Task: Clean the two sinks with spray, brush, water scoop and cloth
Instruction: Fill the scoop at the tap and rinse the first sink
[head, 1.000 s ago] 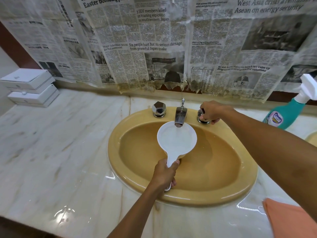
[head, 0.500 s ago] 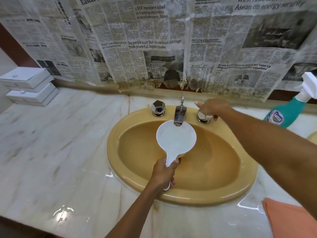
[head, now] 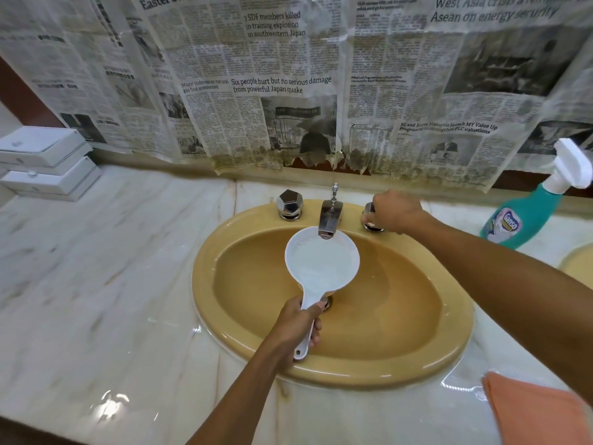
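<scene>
A yellow oval sink (head: 414,358) is set in the marble counter. My left hand (head: 296,326) grips the handle of a white water scoop (head: 322,263), whose bowl holds water right under the chrome spout (head: 330,220). My right hand (head: 396,211) grips the right tap knob (head: 369,220) and hides most of it. The left tap knob (head: 289,204) stands free. A teal spray bottle (head: 523,216) stands at the right, behind the sink. An orange cloth (head: 536,412) lies at the bottom right corner. The rim of a second sink (head: 577,263) shows at the right edge. No brush is visible.
Newspaper sheets (head: 288,85) hang over the wall behind the taps. Two white boxes (head: 45,162) are stacked at the far left of the marble counter (head: 96,284). The counter's front edge runs along the bottom of the frame.
My right hand opened off the right tap knob half a second ago and has now closed round it again. The scoop stays under the spout.
</scene>
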